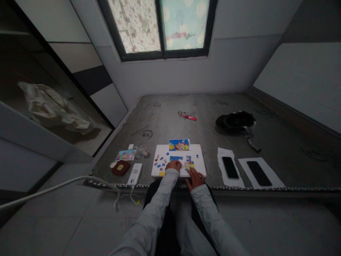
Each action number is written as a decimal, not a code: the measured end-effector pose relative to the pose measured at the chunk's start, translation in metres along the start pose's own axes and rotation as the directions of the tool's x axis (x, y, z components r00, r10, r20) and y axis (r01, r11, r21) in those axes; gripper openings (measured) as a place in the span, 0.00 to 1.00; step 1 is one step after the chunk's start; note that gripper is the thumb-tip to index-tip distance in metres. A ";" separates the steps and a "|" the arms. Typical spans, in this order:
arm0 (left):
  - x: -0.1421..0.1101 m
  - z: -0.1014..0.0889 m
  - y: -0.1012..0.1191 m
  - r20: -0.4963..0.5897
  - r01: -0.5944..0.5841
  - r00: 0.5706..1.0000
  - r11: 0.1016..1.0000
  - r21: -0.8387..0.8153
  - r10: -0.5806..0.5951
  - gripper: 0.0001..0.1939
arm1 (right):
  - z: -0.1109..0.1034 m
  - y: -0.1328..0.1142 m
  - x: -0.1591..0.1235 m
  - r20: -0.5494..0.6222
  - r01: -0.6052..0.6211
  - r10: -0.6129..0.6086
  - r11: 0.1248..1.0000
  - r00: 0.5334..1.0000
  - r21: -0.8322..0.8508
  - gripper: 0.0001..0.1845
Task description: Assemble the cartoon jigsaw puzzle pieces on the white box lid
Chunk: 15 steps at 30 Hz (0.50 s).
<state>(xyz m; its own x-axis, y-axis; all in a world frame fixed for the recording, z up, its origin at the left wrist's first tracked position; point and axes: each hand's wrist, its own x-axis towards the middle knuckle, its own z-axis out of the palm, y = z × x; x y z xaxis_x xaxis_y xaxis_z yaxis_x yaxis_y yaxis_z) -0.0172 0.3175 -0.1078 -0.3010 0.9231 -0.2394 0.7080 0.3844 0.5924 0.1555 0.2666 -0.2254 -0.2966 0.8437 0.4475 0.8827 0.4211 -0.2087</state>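
A white board or flat box point(165, 151) lies in front of me, with loose jigsaw pieces point(160, 165) scattered over its left side. A partly joined puzzle point(190, 164) and a blue joined strip point(176, 158) lie around its middle. My left hand point(173, 165) is over the board just below the blue strip, its fingers pinched on a small puzzle piece mostly hidden by them. My right hand point(196, 178) rests at the front right of the board, fingers apart, fingertips touching the lower edge of the joined part. A colourful picture card point(179, 144) lies at the board's far edge.
On the left are a power bank point(135, 174), a brown pouch point(120, 168), a picture card point(126, 155) and a cable point(80, 178). Two phones point(230, 168) point(259, 173) lie on white paper at right. Farther back are a dark cap point(236, 121) and a red object point(188, 116).
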 end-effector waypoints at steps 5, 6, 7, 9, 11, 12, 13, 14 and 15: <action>-0.002 0.004 -0.003 0.019 0.007 1.000 0.999 -0.042 -0.006 0.08 | 0.002 -0.001 0.000 -0.017 -0.018 0.018 0.999 1.000 0.036 0.30; -0.003 0.007 -0.004 0.023 0.007 1.000 0.999 -0.050 -0.005 0.08 | 0.002 -0.001 0.000 -0.020 -0.020 0.021 0.999 1.000 0.043 0.30; -0.004 0.009 -0.005 0.025 0.006 1.000 0.998 -0.058 -0.005 0.08 | 0.002 -0.001 0.000 -0.022 -0.022 0.023 0.999 0.999 0.049 0.29; -0.006 0.015 -0.007 0.023 0.007 1.000 0.997 -0.073 -0.005 0.08 | 0.001 -0.001 0.001 -0.026 -0.022 0.024 0.998 0.999 0.056 0.29; -0.007 0.019 -0.010 0.018 0.009 1.000 0.996 -0.089 -0.007 0.09 | 0.000 -0.001 0.001 -0.028 -0.023 0.025 0.998 0.999 0.059 0.28; -0.007 0.021 -0.011 0.016 0.009 1.000 0.995 -0.098 -0.007 0.09 | 0.000 -0.001 0.001 -0.028 -0.023 0.024 0.998 0.999 0.060 0.27; -0.006 0.022 -0.012 0.013 0.008 1.000 0.994 -0.108 -0.007 0.09 | 0.000 -0.002 0.002 -0.029 -0.022 0.024 0.998 0.999 0.062 0.27; -0.006 0.022 -0.013 0.009 0.006 1.000 0.993 -0.118 -0.005 0.09 | -0.001 -0.002 0.002 -0.032 -0.021 0.023 0.998 0.999 0.064 0.27; -0.005 0.023 -0.014 0.005 0.002 1.000 0.992 -0.130 -0.001 0.08 | -0.001 -0.002 0.002 -0.034 -0.021 0.023 0.998 0.999 0.063 0.27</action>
<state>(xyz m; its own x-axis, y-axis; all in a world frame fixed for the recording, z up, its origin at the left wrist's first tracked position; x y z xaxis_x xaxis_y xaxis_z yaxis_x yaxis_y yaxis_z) -0.0111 0.3077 -0.1321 -0.2984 0.9228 -0.2437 0.6188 0.3815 0.6867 0.1536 0.2671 -0.2233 -0.2635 0.8411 0.4723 0.8639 0.4236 -0.2724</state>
